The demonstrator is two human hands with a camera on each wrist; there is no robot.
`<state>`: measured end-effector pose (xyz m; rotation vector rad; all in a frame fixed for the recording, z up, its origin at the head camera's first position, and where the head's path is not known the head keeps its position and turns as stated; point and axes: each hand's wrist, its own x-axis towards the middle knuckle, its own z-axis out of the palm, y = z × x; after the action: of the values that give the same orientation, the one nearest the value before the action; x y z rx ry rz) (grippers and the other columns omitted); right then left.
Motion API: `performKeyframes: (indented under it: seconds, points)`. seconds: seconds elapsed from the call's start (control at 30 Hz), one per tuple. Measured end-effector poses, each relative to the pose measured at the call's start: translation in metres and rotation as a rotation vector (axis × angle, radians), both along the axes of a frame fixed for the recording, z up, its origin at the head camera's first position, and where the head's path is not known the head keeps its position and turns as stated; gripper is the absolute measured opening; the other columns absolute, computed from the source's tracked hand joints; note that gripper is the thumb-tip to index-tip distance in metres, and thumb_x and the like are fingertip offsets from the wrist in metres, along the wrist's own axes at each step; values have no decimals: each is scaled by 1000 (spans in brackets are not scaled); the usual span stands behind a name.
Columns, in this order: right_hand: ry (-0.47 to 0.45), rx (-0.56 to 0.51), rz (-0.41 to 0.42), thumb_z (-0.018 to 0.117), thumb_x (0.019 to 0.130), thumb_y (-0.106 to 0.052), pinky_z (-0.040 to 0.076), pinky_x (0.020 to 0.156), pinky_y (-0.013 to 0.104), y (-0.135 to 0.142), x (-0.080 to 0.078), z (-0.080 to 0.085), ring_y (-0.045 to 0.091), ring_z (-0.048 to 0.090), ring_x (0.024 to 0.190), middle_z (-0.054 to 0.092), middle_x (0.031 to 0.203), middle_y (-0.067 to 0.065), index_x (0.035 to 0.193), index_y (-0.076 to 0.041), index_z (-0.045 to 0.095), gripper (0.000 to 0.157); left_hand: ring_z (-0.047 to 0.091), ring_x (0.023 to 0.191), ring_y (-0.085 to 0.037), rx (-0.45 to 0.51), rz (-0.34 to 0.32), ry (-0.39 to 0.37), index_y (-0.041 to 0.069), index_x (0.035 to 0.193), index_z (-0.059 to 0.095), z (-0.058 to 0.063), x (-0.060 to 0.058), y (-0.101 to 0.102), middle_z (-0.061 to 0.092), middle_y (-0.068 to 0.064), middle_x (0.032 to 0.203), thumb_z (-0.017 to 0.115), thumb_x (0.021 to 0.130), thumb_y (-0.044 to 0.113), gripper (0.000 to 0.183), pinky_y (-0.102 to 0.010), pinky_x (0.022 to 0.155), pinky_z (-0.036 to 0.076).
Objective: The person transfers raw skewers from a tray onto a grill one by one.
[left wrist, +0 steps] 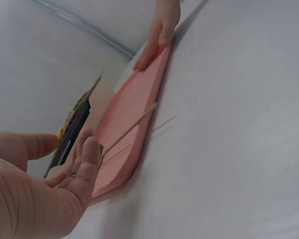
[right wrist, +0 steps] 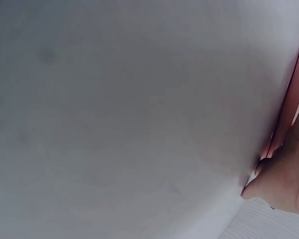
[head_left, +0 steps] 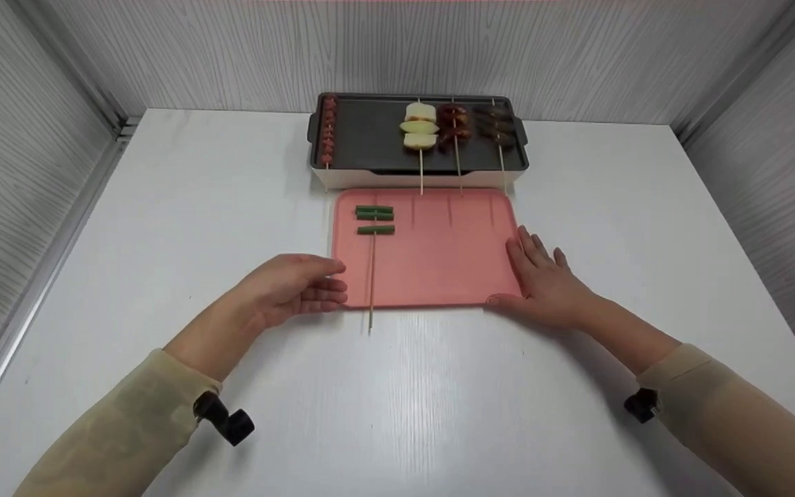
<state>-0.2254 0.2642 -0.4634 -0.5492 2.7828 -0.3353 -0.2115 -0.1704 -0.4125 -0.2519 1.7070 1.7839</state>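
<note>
A pink tray [head_left: 446, 269] lies on the white table in front of a grill. Along its left side rests a skewer with short green pieces [head_left: 375, 216], its bare stick reaching past the tray's front edge. My left hand [head_left: 297, 286] is at the tray's left edge, thumb and fingers apart, with nothing between them; the left wrist view shows this hand [left wrist: 45, 194] beside the stick [left wrist: 129, 129]. At the right front corner, my right hand [head_left: 549, 290] rests along the tray's edge with its fingers extended. Part of that hand [right wrist: 284, 179] shows in the right wrist view.
Behind the tray stands a grill with a dark plate [head_left: 373, 138]. It bears a red-beaded skewer [head_left: 328, 131], a skewer of pale pieces [head_left: 420, 128], a reddish-brown skewer [head_left: 454, 124] and a dark skewer [head_left: 497, 128]. Three stick ends overhang its front. Grey panels enclose the table.
</note>
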Motion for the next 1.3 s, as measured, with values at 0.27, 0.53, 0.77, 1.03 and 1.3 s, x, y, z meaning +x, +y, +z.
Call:
performKeyframes:
  seconds: [0.27,0.53,0.77,1.03,1.3]
  points:
    - [9,3,4,48,96,-82,2,127,70,-1,-1,1,37,-5,163,-12,177,15,170,-3,2,117,78,97,-26,26,-69,-56,-6,140,57,-13,22,8,74,-19,110,67,106,19,44,-37,91,65]
    - [8,-8,0,49,96,-81,2,127,70,-1,-1,0,37,-5,163,-11,177,15,170,-3,3,116,78,101,-29,47,-97,-104,-2,146,52,-20,25,18,74,-26,116,67,106,20,48,-39,89,65]
    - [12,-6,-1,49,95,-82,3,127,70,-1,-1,0,38,-5,163,-11,177,15,170,-3,3,117,77,103,-31,69,-78,-124,-1,147,52,-25,25,26,73,-25,119,68,106,18,48,-39,88,65]
    - [18,-4,6,49,96,-82,4,127,71,0,0,0,39,-4,163,-11,177,16,169,-2,4,118,78,93,-26,83,-47,-125,-2,143,54,-26,26,34,73,-19,111,71,102,10,45,-35,84,66]
    - [21,-6,6,49,96,-82,4,127,72,-1,0,0,39,-3,163,-10,177,17,169,-2,4,117,76,85,-20,92,-59,-77,-3,144,55,-19,27,32,72,-12,101,69,103,5,44,-29,79,65]
